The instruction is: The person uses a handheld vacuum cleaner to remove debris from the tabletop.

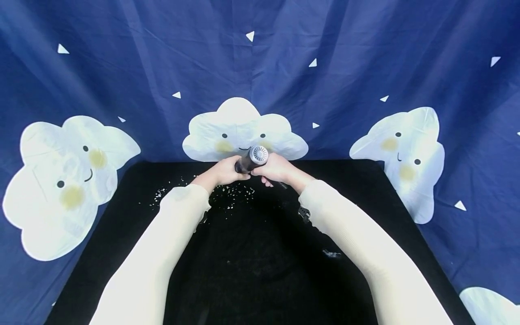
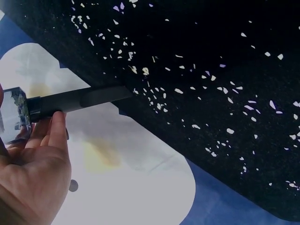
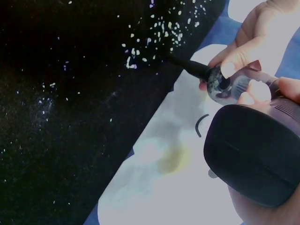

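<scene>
Both hands hold a handheld vacuum cleaner (image 1: 258,155) over the far edge of the black table. My left hand (image 1: 227,170) grips its front end; in the right wrist view, the thumb and fingers curl round the clear dust cup (image 3: 234,86). The right hand (image 1: 278,168) grips the rear part, largely hidden behind the black end (image 3: 253,154) in the right wrist view. A flat black crevice nozzle (image 2: 70,102) reaches from the cup to the scattered white bits (image 2: 157,101). Whether its tip touches the cloth, I cannot tell.
The black-covered table (image 1: 260,271) bears loose white bits (image 1: 233,192), mostly left of centre at the back. A pale smear (image 1: 331,254) lies on its right side. Behind the far edge hangs a blue curtain (image 1: 162,54) with printed clouds.
</scene>
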